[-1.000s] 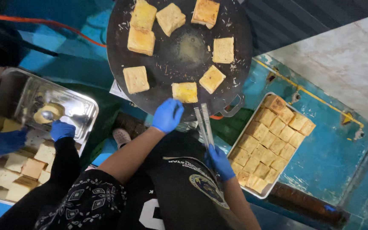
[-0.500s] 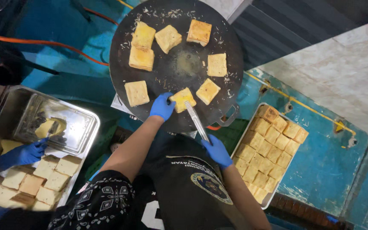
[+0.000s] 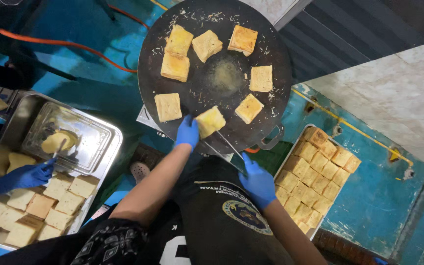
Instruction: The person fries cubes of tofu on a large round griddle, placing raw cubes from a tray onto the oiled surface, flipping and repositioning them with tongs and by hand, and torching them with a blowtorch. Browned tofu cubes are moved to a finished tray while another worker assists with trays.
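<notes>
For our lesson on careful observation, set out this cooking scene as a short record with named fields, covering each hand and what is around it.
Left hand: left hand, blue glove, touches a bread piece at the griddle's near edge
Right hand: right hand, blue glove, holds metal tongs that reach that piece
Griddle: round dark griddle with eight square pieces
Right tray: tray packed with toasted squares
Left tray: tray of pale slices, another person's gloved hand over it

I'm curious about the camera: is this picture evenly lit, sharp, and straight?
Head view: sharp around the griddle; glare on the steel tray at left; dark corner at upper right; wide lens bends the edges; both gloved hands, left and right, show crisp.
</notes>
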`<action>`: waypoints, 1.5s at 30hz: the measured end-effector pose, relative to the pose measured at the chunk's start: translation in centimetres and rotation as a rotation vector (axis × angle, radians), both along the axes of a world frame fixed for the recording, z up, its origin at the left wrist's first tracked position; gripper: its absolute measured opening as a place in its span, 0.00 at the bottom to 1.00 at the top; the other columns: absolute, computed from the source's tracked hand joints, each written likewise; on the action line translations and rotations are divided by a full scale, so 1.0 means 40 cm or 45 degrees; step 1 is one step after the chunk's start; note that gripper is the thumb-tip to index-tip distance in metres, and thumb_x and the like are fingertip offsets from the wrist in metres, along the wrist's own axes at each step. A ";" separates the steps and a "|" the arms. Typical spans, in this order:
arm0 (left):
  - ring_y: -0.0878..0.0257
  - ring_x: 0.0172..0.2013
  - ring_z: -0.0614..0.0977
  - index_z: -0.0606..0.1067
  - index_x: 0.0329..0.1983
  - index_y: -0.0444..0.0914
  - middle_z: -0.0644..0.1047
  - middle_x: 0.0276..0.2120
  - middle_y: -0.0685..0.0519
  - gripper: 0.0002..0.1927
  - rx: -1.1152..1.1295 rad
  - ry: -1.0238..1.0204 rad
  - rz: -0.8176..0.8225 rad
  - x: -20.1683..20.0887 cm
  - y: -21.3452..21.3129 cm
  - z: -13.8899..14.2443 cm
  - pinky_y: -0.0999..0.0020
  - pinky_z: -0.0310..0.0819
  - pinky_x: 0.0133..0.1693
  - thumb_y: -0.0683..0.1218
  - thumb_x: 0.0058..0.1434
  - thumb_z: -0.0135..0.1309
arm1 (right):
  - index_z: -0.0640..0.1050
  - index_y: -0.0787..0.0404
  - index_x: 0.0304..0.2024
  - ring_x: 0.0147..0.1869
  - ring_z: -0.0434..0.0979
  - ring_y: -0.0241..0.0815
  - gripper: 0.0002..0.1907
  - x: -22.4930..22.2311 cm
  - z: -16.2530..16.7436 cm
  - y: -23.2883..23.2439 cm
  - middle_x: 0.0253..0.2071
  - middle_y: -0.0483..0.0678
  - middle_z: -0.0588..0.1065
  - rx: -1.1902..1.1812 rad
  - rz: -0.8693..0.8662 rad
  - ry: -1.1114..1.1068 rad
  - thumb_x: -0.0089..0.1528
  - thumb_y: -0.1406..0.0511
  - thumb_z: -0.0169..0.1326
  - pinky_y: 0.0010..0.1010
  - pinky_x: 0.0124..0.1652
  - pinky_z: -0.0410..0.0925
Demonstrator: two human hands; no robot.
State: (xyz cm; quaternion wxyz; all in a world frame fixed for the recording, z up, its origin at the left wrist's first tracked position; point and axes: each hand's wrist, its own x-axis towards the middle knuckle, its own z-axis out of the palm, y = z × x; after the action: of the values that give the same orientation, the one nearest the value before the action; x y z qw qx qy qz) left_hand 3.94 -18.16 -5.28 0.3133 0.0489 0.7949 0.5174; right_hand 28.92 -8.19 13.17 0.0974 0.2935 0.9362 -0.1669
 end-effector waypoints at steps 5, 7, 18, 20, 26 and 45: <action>0.50 0.66 0.72 0.61 0.72 0.30 0.70 0.65 0.36 0.32 -0.008 -0.110 -0.006 0.011 0.024 0.008 0.64 0.65 0.63 0.51 0.70 0.47 | 0.67 0.48 0.69 0.41 0.83 0.51 0.38 0.036 0.033 0.052 0.38 0.57 0.80 -0.547 -0.242 -0.007 0.56 0.56 0.62 0.41 0.42 0.74; 0.49 0.67 0.71 0.61 0.71 0.30 0.70 0.66 0.36 0.31 0.029 -0.063 -0.047 -0.004 0.041 0.005 0.63 0.64 0.64 0.51 0.70 0.47 | 0.69 0.52 0.67 0.46 0.86 0.46 0.36 0.058 0.012 0.068 0.42 0.60 0.80 -0.634 -0.312 0.230 0.57 0.57 0.62 0.39 0.44 0.73; 0.44 0.64 0.71 0.62 0.70 0.30 0.70 0.63 0.33 0.32 -0.064 0.140 -0.237 -0.036 0.119 0.033 0.59 0.63 0.63 0.52 0.68 0.51 | 0.66 0.64 0.69 0.60 0.78 0.53 0.35 0.073 -0.179 0.053 0.57 0.66 0.76 -0.702 -0.358 0.324 0.64 0.57 0.58 0.39 0.56 0.69; 0.42 0.63 0.72 0.64 0.69 0.29 0.71 0.62 0.32 0.31 -0.013 0.350 -0.283 -0.036 0.128 0.073 0.57 0.64 0.63 0.50 0.67 0.52 | 0.67 0.62 0.69 0.51 0.79 0.51 0.35 0.097 -0.140 0.076 0.50 0.62 0.78 -0.764 -0.470 0.263 0.62 0.58 0.58 0.39 0.49 0.71; 0.42 0.59 0.76 0.72 0.65 0.38 0.76 0.57 0.38 0.26 0.042 0.593 -0.671 -0.002 0.236 0.187 0.53 0.68 0.61 0.49 0.63 0.52 | 0.75 0.59 0.61 0.24 0.71 0.35 0.27 0.187 -0.021 0.222 0.28 0.47 0.75 -0.999 -0.937 0.181 0.62 0.55 0.55 0.30 0.26 0.67; 0.49 0.57 0.81 0.67 0.69 0.43 0.79 0.56 0.42 0.27 0.312 0.053 -0.774 -0.060 0.443 0.132 0.61 0.71 0.59 0.45 0.65 0.45 | 0.72 0.53 0.65 0.41 0.80 0.56 0.31 0.142 -0.095 0.322 0.40 0.56 0.78 -0.113 -0.484 0.180 0.61 0.56 0.61 0.45 0.39 0.72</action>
State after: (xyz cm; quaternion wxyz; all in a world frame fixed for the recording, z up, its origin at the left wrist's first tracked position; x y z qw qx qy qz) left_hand 1.56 -0.43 0.00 0.4288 0.3317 0.6820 0.4909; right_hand 34.60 4.68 9.36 0.0113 0.4481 0.8601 -0.2436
